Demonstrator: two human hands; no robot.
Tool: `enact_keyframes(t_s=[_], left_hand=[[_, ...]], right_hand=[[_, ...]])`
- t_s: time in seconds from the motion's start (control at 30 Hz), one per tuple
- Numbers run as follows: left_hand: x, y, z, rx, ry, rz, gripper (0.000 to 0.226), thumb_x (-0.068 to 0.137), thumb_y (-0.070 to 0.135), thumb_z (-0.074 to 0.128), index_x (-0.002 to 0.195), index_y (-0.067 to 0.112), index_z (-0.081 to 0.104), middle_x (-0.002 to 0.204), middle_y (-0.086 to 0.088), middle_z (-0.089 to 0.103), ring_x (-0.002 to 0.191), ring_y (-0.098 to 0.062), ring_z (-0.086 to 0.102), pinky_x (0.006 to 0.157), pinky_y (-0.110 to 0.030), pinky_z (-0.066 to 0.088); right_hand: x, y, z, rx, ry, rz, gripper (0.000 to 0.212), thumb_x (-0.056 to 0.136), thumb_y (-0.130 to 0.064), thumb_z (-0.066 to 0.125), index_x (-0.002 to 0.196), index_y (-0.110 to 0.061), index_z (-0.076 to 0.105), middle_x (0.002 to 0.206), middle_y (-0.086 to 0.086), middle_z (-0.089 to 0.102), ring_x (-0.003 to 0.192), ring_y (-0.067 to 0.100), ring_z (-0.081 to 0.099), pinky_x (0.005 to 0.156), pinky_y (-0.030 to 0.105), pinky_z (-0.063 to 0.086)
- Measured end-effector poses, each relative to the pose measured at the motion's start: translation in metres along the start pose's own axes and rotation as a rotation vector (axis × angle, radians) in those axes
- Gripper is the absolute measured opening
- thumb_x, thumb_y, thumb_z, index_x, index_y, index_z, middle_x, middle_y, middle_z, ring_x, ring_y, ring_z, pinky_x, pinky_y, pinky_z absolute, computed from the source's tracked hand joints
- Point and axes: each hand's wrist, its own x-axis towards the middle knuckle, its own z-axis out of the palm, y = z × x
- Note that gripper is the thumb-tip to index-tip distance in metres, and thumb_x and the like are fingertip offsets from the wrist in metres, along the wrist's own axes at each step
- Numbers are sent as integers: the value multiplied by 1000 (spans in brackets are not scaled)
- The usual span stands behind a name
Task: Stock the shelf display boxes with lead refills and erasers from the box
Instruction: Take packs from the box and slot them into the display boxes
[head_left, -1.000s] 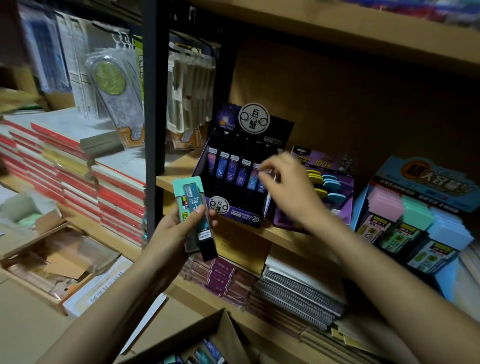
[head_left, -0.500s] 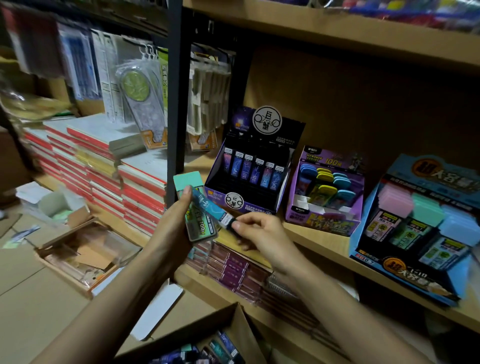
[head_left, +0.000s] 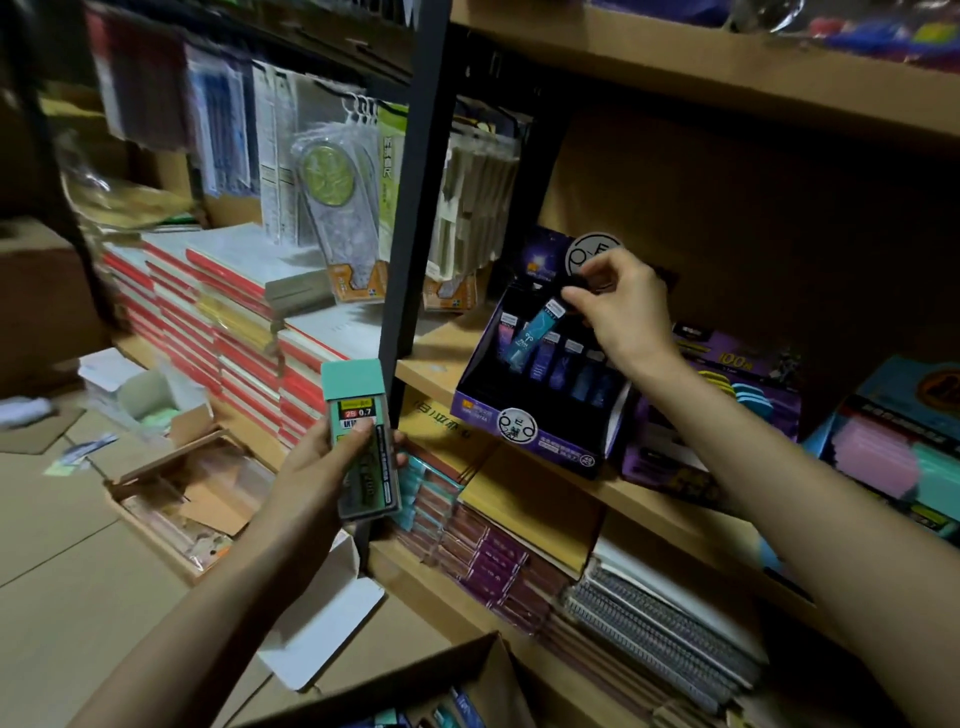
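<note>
The right hand (head_left: 618, 312) is pinching a teal refill (head_left: 535, 335) by its top end, the tube slanting toward the hand's 8 o'clock over the display box (head_left: 519, 415). The left hand (head_left: 322, 467) is gripping a green pack (head_left: 361, 436) at the display box's 8 o'clock.

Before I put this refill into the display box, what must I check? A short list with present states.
1. Right hand pinches the teal refill tube at its top: ok.
2. Tube is above the purple display box: ok.
3. Tube upright: not ok, tilted.
4. Room beneath it in the box: cannot tell.
5. Left hand holds the green 0.7 refill case: ok.
</note>
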Motion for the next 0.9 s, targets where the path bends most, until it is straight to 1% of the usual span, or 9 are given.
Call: enact_keyframes(t_s=[0.03, 0.07, 0.2, 0.27, 0.37, 0.5, 0.73, 0.8, 0.9], left_hand=[[1, 0, -1, -3, 4, 5, 27, 94, 28, 49, 118, 19, 57, 91, -1, 74, 79, -14, 72, 57, -27, 56], [2, -1, -2, -5, 3, 10, 28, 93, 28, 50, 118, 18, 57, 93, -2, 74, 79, -14, 72, 57, -27, 56], [5, -4, -3, -7, -8, 12, 36, 88, 32, 54, 121, 20, 56, 102, -7, 72, 84, -16, 71, 60, -28, 56], [6, -5, -4, -9, -9, 11, 39, 86, 34, 55, 123, 21, 55, 101, -6, 72, 85, -17, 71, 60, -29, 56], [7, -4, -3, -10, -6, 18, 43, 84, 35, 55, 124, 21, 54, 99, -5, 73, 85, -16, 72, 58, -28, 56], [6, -3, 1, -34, -10, 19, 42, 84, 34, 54, 124, 21, 54, 97, -5, 74, 84, -16, 72, 59, -28, 56], [6, -4, 2, -50, -9, 15, 40, 83, 34, 55, 121, 23, 54, 97, -5, 74, 83, -16, 72, 59, -27, 56], [6, -6, 3, -48, -16, 14, 39, 82, 36, 56, 119, 23, 55, 97, -5, 74, 82, -16, 72, 60, -27, 56], [6, -7, 5, -43, -30, 9, 39, 80, 37, 57, 116, 24, 56, 97, -5, 74, 82, -16, 72, 60, -27, 56]], right_hand=[[4, 0, 8, -57, -6, -55, 17, 81, -12, 71, 95, -11, 62, 89, 0, 61, 82, 12, 56, 67, 7, 38], [7, -1, 15, -106, -18, -100, 16, 81, -12, 70, 94, -9, 62, 88, -1, 60, 81, 10, 54, 63, 7, 35], [11, -3, 33, -196, -78, -176, 15, 81, -12, 71, 91, -7, 61, 86, -1, 59, 81, 13, 54, 70, 20, 37], [12, -4, 37, -180, -87, -180, 14, 80, -11, 72, 89, -8, 62, 85, -1, 61, 82, 14, 56, 71, 20, 40], [13, -5, 40, -109, -90, -134, 13, 78, -9, 73, 86, -11, 62, 82, 0, 61, 79, 12, 56, 64, 12, 39], [16, -7, 42, -158, -104, -159, 11, 79, -10, 72, 85, -11, 62, 82, -1, 61, 79, 13, 56, 68, 19, 38], [13, 5, 47, -170, -114, -154, 13, 78, -10, 73, 86, -10, 64, 81, -2, 61, 77, 12, 55, 68, 18, 39], [11, 8, 53, -184, -109, -140, 14, 79, -11, 73, 89, -8, 64, 87, 3, 65, 81, 15, 57, 72, 23, 44], [12, 10, 58, -311, -118, -216, 17, 82, -15, 70, 95, -6, 64, 98, 8, 64, 89, 23, 59, 80, 37, 49]])
